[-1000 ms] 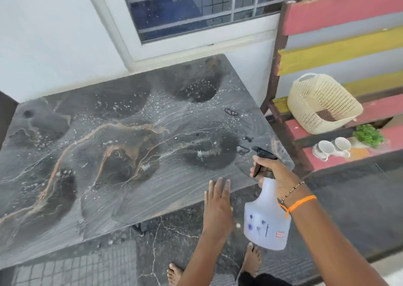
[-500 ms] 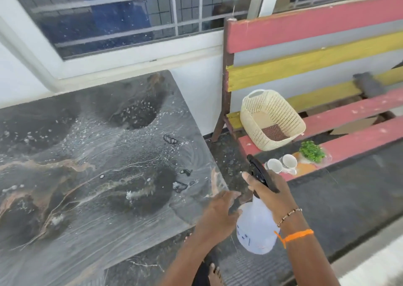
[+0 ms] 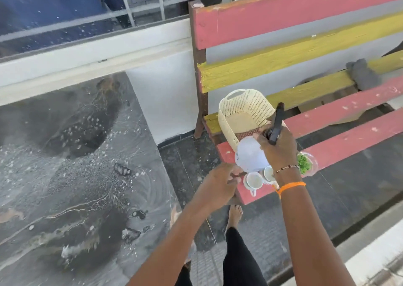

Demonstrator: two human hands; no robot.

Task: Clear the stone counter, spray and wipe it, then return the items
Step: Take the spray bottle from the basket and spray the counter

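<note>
The dark stone counter [image 3: 72, 176] fills the left, bare and wet with spray droplets. My right hand [image 3: 279, 150] grips a white spray bottle [image 3: 249, 155] by its black trigger head, held above the bench seat beside a cream woven basket [image 3: 242, 113]. My left hand [image 3: 218, 185] is just left of the bottle's base, fingers curled, holding nothing I can see. Two white cups [image 3: 254, 180] and a small green plant [image 3: 304, 162] stand on the bench below my right wrist.
A red and yellow slatted bench [image 3: 349, 109] stands right of the counter against the white wall. A grey cloth [image 3: 363, 74] lies on the bench's back slat at far right. Dark floor tiles [image 3: 187, 165] separate counter and bench. My bare feet are below.
I have turned right from the counter toward the bench. My right hand carried the spray bottle over the bench seat, and my left hand followed to its base.
</note>
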